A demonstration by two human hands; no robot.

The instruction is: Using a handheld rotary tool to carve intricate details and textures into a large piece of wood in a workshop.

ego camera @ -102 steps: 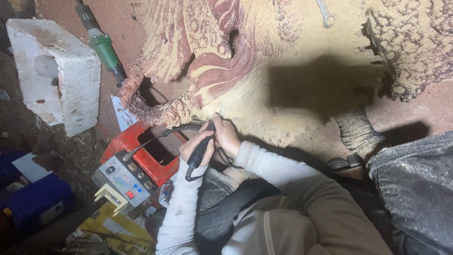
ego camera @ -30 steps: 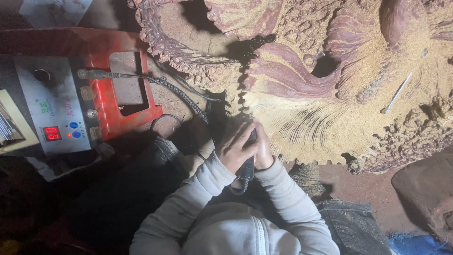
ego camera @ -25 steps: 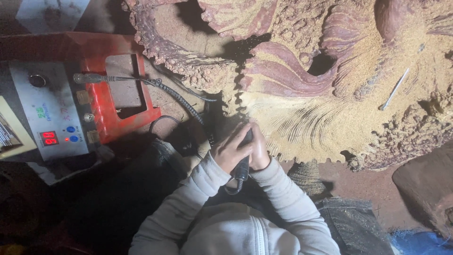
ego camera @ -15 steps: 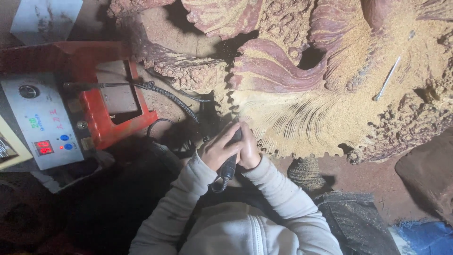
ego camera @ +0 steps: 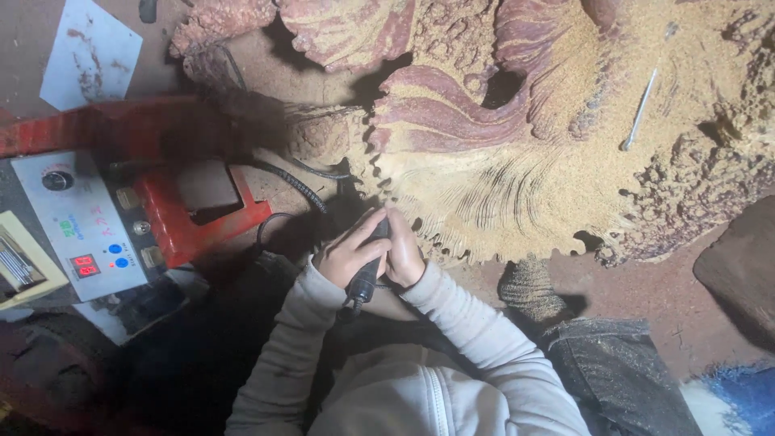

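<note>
Sawdust coats the carved wood; I see both hands' fingers clenched on the rotary handpiece, fringe edge half-notched.

I see a woodcarving workshop: a large reddish carved wood piece lies coated in sawdust on a dirt floor, and a red motor unit with a grey control panel feeds a flexible-shaft cable.
</note>
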